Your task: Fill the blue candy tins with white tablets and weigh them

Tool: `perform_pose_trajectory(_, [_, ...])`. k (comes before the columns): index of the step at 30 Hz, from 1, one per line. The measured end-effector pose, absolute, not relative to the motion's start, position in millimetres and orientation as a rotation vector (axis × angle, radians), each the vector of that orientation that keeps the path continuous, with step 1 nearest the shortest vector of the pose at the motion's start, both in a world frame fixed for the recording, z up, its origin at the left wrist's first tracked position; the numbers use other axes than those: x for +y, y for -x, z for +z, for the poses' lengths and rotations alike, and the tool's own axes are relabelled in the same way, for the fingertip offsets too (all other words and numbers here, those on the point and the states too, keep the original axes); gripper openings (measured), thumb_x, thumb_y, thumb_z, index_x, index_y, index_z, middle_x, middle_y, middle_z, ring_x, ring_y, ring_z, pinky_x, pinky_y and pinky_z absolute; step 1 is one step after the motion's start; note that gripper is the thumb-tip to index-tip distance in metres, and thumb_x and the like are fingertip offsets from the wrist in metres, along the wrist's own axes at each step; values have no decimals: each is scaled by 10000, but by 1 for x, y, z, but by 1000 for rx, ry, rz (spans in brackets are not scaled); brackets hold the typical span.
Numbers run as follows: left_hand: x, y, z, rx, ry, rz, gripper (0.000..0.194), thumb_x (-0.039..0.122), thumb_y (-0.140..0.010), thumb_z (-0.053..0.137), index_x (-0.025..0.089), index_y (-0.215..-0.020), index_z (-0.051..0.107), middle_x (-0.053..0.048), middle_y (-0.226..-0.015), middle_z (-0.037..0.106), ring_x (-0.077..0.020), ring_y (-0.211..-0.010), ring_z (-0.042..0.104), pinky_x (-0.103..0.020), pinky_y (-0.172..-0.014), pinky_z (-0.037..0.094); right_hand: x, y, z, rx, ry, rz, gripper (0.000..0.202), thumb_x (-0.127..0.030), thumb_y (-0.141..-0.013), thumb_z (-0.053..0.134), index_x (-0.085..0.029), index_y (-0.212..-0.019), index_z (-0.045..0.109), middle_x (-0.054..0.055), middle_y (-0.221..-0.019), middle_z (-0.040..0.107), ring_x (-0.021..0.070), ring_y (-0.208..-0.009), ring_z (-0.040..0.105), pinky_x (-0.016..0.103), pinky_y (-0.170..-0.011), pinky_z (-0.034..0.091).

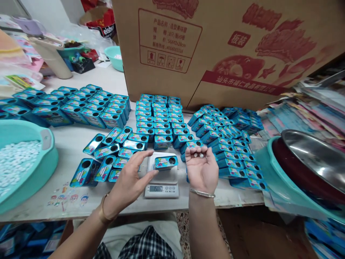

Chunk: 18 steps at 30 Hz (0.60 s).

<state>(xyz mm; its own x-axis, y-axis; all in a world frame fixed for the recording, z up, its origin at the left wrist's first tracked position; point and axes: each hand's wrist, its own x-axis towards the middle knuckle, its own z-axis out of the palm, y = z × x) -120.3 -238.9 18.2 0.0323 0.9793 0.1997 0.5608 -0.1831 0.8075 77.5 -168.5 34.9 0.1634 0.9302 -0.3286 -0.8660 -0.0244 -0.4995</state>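
Note:
A small blue tin point(165, 162) with a dark round hole in its top stands upright on the white digital scale point(161, 191), whose display seems to read 150.6. My left hand point(134, 177) is just left of that tin, thumb and fingers apart, holding nothing. Palm up to the right of the scale, my right hand point(202, 169) has curled fingers with a couple of small white candies point(198, 155) resting on them. Loose blue tins point(106, 168) stand close beyond and left of my left hand.
Rows of blue tins point(161, 120) fill the back and right of the table. A turquoise basin point(51, 162) of white candies is at the left edge. Metal and turquoise bowls point(265, 158) sit at the right. A large cardboard box point(167, 81) stands behind.

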Motion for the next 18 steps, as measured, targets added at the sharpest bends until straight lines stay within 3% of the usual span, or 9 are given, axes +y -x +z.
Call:
perform_pose_trajectory(7, [-217, 92, 4, 1457, -1988, 993, 569, 235, -819, 656, 240, -1338, 425, -91, -1302, 514, -258, -1225, 467, -446, -1036, 411, -172, -50, 38, -187, 671, 1517, 258, -350, -898, 525, -201, -690, 502, -62, -607, 436, 101, -620, 521, 269, -691, 504])
perform_pose_trajectory(18, [-205, 81, 3, 1425, -1945, 985, 434, 224, -815, 667, 234, -1221, 516, -78, -1119, 567, -250, -1079, 533, -411, -904, 468, -177, -39, 32, -460, 760, 1342, 228, -377, -843, 599, -197, -706, 569, -28, -731, 553, 105, -716, 557, 280, -771, 475])
